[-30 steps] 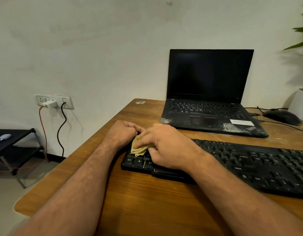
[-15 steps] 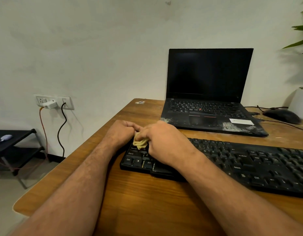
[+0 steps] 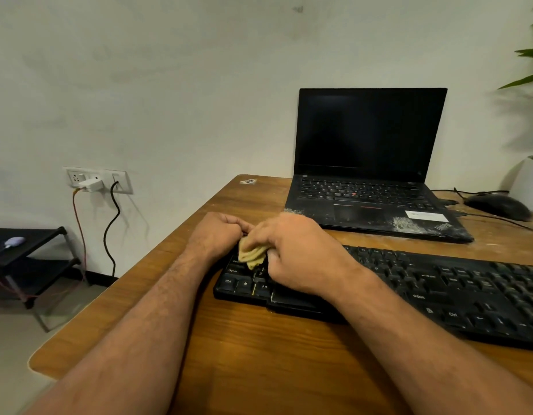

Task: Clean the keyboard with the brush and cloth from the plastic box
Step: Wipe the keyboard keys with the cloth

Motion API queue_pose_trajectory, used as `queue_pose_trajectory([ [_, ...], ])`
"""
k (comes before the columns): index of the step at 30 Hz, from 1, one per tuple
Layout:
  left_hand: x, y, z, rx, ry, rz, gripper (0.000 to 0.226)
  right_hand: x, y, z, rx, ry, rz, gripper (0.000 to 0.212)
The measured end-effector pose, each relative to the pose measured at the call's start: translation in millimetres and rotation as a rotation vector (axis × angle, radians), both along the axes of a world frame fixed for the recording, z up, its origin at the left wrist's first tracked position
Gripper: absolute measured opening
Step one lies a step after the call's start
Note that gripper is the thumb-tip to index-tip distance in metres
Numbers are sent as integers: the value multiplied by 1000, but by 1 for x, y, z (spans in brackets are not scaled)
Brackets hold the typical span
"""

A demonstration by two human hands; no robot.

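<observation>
Rubbing the crumpled yellow cloth (image 3: 252, 253) back down the key rows, the right hand (image 3: 292, 253) pinches it over the black plastic keyboard (image 3: 408, 283) at the wooden table's (image 3: 259, 354) left edge; the left hand (image 3: 217, 235), fisted against that end, steadies it, so wiping continues.

Dim, soft indoor light w/ no glare. Faint shadows of the cables (image 3: 111, 223) on the wall (image 3: 169, 85). Wide-angle bending at edges; right hand (image 3: 292, 256) slightly motion-blurred.

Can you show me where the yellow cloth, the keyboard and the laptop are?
cloth (image 3: 252, 253): head view, middle of the bunched folds.
keyboard (image 3: 456, 283): head view, keys right of the hands.
laptop (image 3: 370, 131): head view, dark screen.
</observation>
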State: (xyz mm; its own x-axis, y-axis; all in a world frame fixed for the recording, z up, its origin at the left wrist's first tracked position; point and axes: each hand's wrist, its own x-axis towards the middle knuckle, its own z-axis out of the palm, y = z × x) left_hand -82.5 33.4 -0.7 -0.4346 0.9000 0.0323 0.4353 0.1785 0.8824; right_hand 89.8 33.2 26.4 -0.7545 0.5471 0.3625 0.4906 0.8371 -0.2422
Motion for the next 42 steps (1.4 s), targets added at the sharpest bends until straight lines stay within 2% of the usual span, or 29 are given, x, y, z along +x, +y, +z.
queue_pose_trajectory([
  [4,1,1,2,-12,9,-8,43,10,-30,4,-18,-86,236,44],
  [6,2,0,2,-10,26,-21,42,6,-26,0,41,-98,219,42],
  [9,3,-1,3,-6,55,-28,41,7,-13,0,104,-92,75,40],
  [12,3,0,4,-1,69,-36,41,17,-13,-1,60,-26,201,41],
  [14,3,1,4,5,76,-47,41,17,-21,-2,20,-67,283,40],
  [19,3,1,3,25,86,-84,35,13,-1,-1,64,-73,-2,43],
  [23,2,0,2,45,89,-111,31,8,3,-5,-64,-61,34,52],
  [28,1,4,0,39,71,-94,28,-1,15,-2,-30,-69,-209,55],
  [31,1,4,0,47,73,-87,28,-2,8,-2,48,-94,-102,48],
  [33,2,3,1,45,63,-89,29,-5,9,-8,45,-145,-54,52],
  [35,1,5,0,35,47,-80,33,-4,17,-11,8,-148,-136,59],
  [38,1,7,-1,11,19,-95,29,2,24,-6,53,-138,-295,47],
  [42,0,8,-1,18,66,-92,30,9,18,-4,-13,-122,-126,55],
])
